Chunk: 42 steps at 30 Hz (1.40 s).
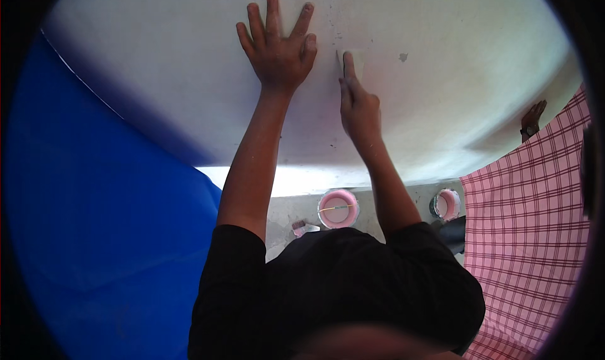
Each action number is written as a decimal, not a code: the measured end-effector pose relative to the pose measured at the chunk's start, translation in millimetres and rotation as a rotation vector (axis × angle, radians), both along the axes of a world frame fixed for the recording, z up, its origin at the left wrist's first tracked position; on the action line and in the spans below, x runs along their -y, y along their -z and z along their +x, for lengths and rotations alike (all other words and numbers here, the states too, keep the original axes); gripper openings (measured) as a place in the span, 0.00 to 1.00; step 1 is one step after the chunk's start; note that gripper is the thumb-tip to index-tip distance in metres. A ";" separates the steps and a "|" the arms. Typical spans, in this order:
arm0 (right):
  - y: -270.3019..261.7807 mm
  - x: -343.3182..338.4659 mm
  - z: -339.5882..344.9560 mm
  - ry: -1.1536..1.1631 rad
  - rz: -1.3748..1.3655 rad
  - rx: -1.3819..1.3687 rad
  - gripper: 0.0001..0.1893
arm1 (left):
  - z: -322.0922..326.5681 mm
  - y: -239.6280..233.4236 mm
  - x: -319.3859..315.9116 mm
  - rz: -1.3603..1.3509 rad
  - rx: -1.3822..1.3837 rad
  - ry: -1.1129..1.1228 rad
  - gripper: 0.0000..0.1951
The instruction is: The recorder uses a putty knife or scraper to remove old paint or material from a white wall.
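Note:
My left hand (281, 57) rests against a pale painted wall (425, 20) with its fingers spread and nothing in it. To its right, my right hand (360, 102) grips a flat scraper (339, 63), which looks like a putty knife. The index finger lies stretched along the tool, and its handle is hidden in my fist. Small dark marks run up the wall just above the blade. A grey chipped spot (402, 57) shows farther right on the same surface.
On the floor below stand a pink-lined bucket (354, 213) and a second bucket (453, 204). A wide brush (299, 227) lies beside the first. Blue sheeting (108, 209) hangs at left, pink checked cloth (524, 218) at right. Another person's hand (533, 116) touches the wall beyond.

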State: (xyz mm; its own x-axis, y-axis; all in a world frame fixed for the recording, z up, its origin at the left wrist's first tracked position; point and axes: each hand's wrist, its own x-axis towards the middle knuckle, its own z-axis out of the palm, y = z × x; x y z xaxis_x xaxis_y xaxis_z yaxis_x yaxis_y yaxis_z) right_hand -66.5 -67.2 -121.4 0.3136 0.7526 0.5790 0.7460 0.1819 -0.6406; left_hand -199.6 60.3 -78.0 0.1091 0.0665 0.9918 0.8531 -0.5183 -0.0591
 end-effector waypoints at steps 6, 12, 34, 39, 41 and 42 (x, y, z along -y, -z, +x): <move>11.6 -0.2 -1.5 0.007 -0.080 -0.017 0.33 | -0.4 -1.7 5.8 -0.006 -0.018 0.000 0.24; 3.8 -1.6 -8.0 -0.007 -0.100 -0.081 0.30 | -1.4 -0.5 1.3 0.009 0.000 0.000 0.25; 0.0 14.5 12.0 -0.200 0.302 -0.012 0.33 | -3.7 -6.8 8.7 -0.035 -0.037 0.019 0.25; -6.6 28.9 8.8 -0.456 0.127 -0.466 0.27 | -3.0 -9.2 6.4 0.000 -0.044 0.026 0.25; -2.2 26.4 11.2 -0.542 0.133 -0.583 0.23 | -4.9 -8.8 5.4 0.004 -0.051 0.027 0.25; 1.4 23.0 16.6 -0.671 0.030 -0.709 0.18 | -5.5 -8.2 4.4 0.008 -0.058 -0.002 0.25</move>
